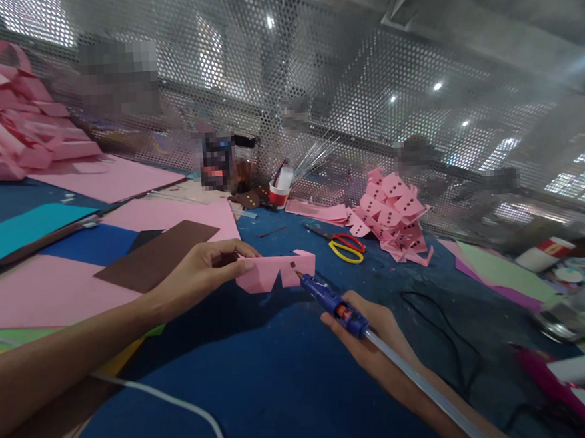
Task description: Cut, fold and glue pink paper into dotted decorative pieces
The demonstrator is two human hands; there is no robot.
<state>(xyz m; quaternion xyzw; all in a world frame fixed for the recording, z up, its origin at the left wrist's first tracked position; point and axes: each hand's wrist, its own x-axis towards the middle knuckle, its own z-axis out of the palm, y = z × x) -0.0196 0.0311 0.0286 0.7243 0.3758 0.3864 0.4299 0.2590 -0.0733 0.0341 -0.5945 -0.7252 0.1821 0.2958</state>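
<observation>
A dark blue tabletop (pixel 264 388), scuffed and flecked in places, spreads beneath both hands, and a grey perforated metal screen (pixel 343 82) rises beyond them, with bright lights showing through its holes. Under and beyond the left hand (pixel 210 265) lie pink sheets (pixel 197 215) and a dark brown rectangular sheet (pixel 160 258); farther off on that side rises a tangled heap of folded pink strips (pixel 20 124). A white cable (pixel 206 417) runs across the near surface, below the left forearm. Beyond the right hand (pixel 372 323) are scissors with red and yellow handles (pixel 332 237) and a pile of black-dotted pink pieces (pixel 390 215).

The left hand pinches the left end of a folded, notched pink paper piece (pixel 259 275). The right hand grips a blue glue gun (pixel 328 298), its nozzle pointing at a small dark square (pixel 292 264) on that piece; contact cannot be told.
</observation>
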